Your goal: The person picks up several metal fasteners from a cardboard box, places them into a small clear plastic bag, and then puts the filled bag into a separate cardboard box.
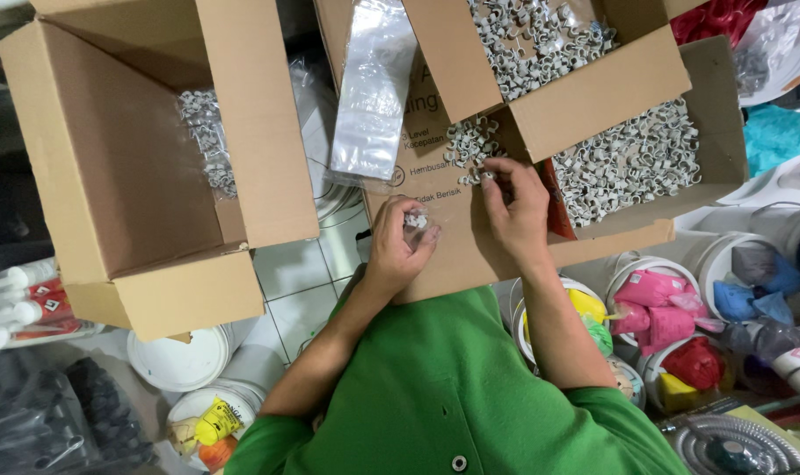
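The left hand (400, 242) is curled shut around a few small white clips (416, 221), pinched between thumb and fingers over the brown cardboard flap (444, 255) in front of the person. Just beside it, the right hand (516, 207) reaches a little farther, fingertips closed on one clip at the edge of a loose heap of clips (469, 145) lying on that same flap. A clear plastic bag (369, 92) lies flat to the left of the heap, part of it under the left hand.

Behind the heap sits a smaller open carton (541, 62), packed with the same white clips. To the right, a wide shallow box (708, 114) holds another thick layer of them. Over on the left, a big open box (127, 167) stands nearly bare, just a clear bag of clips (208, 141) against its inner wall.

Nearer, down low on the right, white buckets (646, 303) hold pink, yellow and red plastic packets. On the left, white lids (180, 361) rest on the tiled floor.
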